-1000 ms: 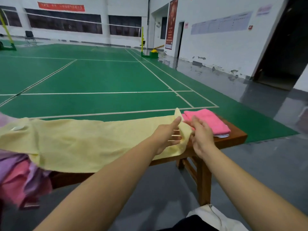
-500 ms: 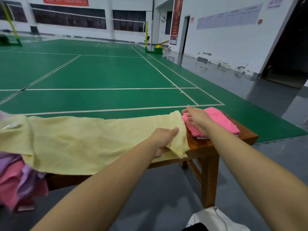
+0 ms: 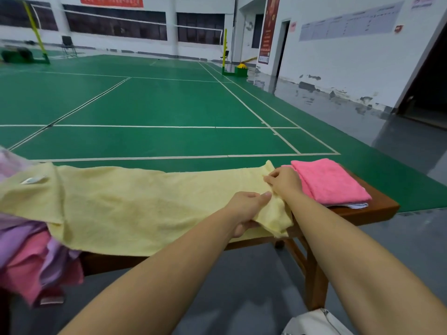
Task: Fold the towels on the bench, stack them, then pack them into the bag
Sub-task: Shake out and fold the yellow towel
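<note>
Pinching the one spread yellow towel (image 3: 135,204) at its end, left hand (image 3: 244,210) and right hand (image 3: 284,181) reached beside one folded pink towel (image 3: 331,181)

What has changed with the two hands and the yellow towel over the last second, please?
The right hand, which half a second ago rested on the folded pink towel, has come back to the left and now pinches the far right corner of the yellow towel. The left hand keeps gripping the near right corner. The yellow towel stays spread along the bench, and the folded pink towel has not moved.
</note>
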Motion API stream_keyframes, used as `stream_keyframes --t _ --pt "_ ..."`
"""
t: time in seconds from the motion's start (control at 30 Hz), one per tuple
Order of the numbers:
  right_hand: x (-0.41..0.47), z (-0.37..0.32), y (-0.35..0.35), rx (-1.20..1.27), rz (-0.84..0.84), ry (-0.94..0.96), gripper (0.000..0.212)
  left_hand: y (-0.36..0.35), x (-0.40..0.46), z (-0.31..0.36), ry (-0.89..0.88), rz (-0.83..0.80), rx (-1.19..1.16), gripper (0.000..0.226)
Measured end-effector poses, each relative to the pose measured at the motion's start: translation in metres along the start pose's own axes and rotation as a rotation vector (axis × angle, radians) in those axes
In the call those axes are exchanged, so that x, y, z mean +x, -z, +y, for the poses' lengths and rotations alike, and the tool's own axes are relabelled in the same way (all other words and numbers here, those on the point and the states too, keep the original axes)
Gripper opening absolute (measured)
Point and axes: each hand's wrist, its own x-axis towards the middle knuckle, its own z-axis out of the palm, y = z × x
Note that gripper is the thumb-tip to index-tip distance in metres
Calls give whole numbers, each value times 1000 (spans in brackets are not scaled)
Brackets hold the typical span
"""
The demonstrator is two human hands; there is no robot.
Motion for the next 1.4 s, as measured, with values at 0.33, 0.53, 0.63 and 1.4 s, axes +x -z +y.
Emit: stream_keyframes --t 0.33,0.53,0.63,1.4 --pt "-5 -66 5 754 100 -49 14 53 -45 47 -151 108 67 35" --pt "-26 -163 -36 897 5 -4 16 138 -111 94 -234 308 129 36" --pt "-48 -221 -62 932 -74 56 16 185 -147 110 -249 438 205 33" --pt "-84 -219 -106 -77 -265 214 36 328 -150 119 -11 979 1471 38"
